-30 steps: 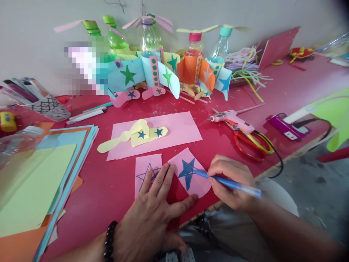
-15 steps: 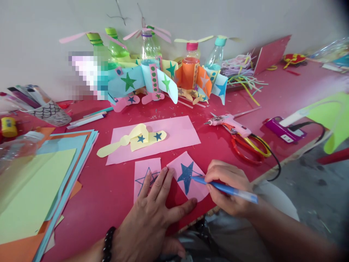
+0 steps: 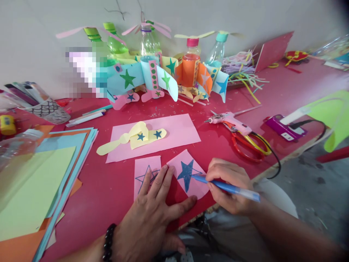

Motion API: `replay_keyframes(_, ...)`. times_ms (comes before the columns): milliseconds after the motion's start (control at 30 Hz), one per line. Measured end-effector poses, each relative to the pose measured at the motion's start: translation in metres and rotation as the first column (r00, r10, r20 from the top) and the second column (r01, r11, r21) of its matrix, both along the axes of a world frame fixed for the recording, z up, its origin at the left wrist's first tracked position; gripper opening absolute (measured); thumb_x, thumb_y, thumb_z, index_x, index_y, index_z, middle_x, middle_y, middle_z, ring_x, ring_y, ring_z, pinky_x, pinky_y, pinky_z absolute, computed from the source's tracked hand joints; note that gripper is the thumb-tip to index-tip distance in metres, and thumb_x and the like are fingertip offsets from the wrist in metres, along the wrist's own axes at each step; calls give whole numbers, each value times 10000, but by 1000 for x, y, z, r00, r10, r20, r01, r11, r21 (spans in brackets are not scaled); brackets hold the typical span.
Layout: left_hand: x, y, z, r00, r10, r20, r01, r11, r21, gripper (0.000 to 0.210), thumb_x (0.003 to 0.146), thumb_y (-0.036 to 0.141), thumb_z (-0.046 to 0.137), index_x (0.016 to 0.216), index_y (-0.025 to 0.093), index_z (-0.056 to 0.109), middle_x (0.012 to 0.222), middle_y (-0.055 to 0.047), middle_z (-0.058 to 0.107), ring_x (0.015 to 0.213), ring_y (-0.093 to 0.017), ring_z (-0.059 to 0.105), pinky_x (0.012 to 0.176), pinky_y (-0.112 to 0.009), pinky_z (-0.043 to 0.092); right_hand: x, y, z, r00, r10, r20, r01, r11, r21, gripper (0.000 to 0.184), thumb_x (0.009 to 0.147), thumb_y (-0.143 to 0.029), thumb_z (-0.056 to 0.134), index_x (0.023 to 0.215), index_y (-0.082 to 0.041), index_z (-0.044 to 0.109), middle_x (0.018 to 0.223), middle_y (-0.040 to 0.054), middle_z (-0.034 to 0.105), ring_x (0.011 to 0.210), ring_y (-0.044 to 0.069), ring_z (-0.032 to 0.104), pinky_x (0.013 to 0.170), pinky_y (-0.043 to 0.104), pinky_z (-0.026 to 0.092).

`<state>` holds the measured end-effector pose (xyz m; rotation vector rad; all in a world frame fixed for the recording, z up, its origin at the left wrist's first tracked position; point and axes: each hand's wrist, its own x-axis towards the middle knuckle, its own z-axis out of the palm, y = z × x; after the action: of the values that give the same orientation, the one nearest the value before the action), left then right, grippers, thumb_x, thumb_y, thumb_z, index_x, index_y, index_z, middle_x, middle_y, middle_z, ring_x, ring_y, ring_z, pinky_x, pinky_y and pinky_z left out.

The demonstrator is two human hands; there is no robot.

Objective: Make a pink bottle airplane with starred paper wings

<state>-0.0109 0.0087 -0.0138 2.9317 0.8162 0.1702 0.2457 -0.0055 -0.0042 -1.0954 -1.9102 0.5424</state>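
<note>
My right hand [image 3: 230, 185] is closed around a blue marker [image 3: 227, 187], its tip on a pink paper piece [image 3: 200, 187] with a rounded lower edge. On that piece a star [image 3: 187, 175] is mostly coloured blue; its right point shows only as an outline. My left hand [image 3: 155, 207] lies flat with fingers spread, its fingertips across a pink paper rectangle [image 3: 139, 167] and the left edge of the rounded piece. The rectangle bears an outlined star, partly covered by my fingers. Just beyond lies a pink sheet [image 3: 180, 129] with yellow cut-outs [image 3: 148, 136] carrying blue stars.
Decorated bottle planes [image 3: 152, 72] stand along the wall. Coloured paper sheets [image 3: 35, 189] are stacked at left, near a cup of markers [image 3: 51, 111]. At right are a pink glue gun [image 3: 231, 122], red-handled pliers [image 3: 242, 149] and a purple power strip [image 3: 286, 129]. The table edge runs close to my body.
The marker tip and right hand have shifted very slightly on the star. The left hand stays in place, and the whole view has tilted a little.
</note>
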Motion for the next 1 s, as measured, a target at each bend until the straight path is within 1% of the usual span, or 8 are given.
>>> replay_keyframes(133, 0, 0, 1, 1000, -6, -7, 6, 1000, -5, 884, 679, 929, 330, 1462, 521, 368, 1607, -159, 231, 1401, -502, 292, 1021, -695, 301, 1, 1, -1, 1000, -10, 5, 10, 1000, -2, 83, 815, -123, 562, 833, -203, 577, 697, 29, 558, 620, 165, 508, 581, 307, 421)
replay_keyframes(333, 0, 0, 0, 1000, -9, -5, 9, 1000, -6, 880, 689, 926, 337, 1464, 511, 375, 1612, -143, 234, 1395, -500, 310, 1028, -698, 300, 1, 0, -1, 1000, -19, 6, 19, 1000, 7, 98, 815, -114, 558, 834, -208, 574, 696, 28, 560, 618, 165, 512, 576, 306, 418)
replay_keyframes(433, 0, 0, 1, 1000, -7, -8, 7, 1000, -3, 889, 676, 928, 350, 1461, 512, 377, 1610, -166, 221, 1399, -507, 305, 1012, -707, 319, 0, 0, -2, 999, 20, -26, -20, 1000, 13, 132, 801, -94, 573, 862, -210, 575, 713, 32, 575, 639, 170, 529, 585, 310, 431)
replay_keyframes(500, 1, 0, 1, 1000, -7, -8, 7, 1000, -6, 897, 667, 931, 357, 1460, 513, 378, 1611, -170, 213, 1400, -509, 303, 1008, -711, 325, 0, 0, -2, 999, 46, -17, -46, 999, 11, 141, 799, -91, 576, 874, -210, 581, 724, 35, 585, 651, 173, 536, 595, 314, 441)
replay_keyframes(633, 1, 0, 0, 1000, 4, 8, -4, 1000, 1, 890, 669, 932, 357, 1455, 516, 385, 1623, -142, 201, 1403, -505, 295, 1018, -706, 317, -1, 1, 0, 1000, 21, 17, -21, 1000, -13, 110, 824, -113, 557, 873, -205, 591, 736, 40, 590, 647, 170, 533, 596, 312, 447)
replay_keyframes(767, 0, 0, -1, 1000, 0, -4, 0, 1000, 2, 896, 663, 935, 362, 1457, 522, 379, 1622, -125, 216, 1403, -499, 288, 1033, -690, 296, -1, 1, 1, 999, 30, 15, -30, 1000, 0, 101, 824, -118, 559, 859, -208, 588, 717, 31, 584, 637, 167, 534, 587, 307, 449)
replay_keyframes(900, -1, 1, 0, 1000, -2, 15, 1, 998, 66, 913, 669, 934, 336, 1484, 524, 315, 1600, -120, 266, 1400, -483, 282, 1049, -655, 283, 3, 1, 0, 996, -37, -77, 35, 999, -22, 67, 853, -154, 564, 863, -205, 606, 723, 31, 592, 654, 171, 565, 592, 309, 470)
replay_keyframes(1000, -1, 1, 1, 1000, -14, 11, 12, 989, 145, 946, 680, 936, 299, 1519, 505, 224, 1550, -139, 343, 1375, -471, 323, 1041, -636, 300, 6, 0, -5, 979, -143, -143, 131, 987, -90, 56, 897, -192, 580, 918, -204, 630, 805, 37, 646, 720, 171, 623, 635, 296, 508)
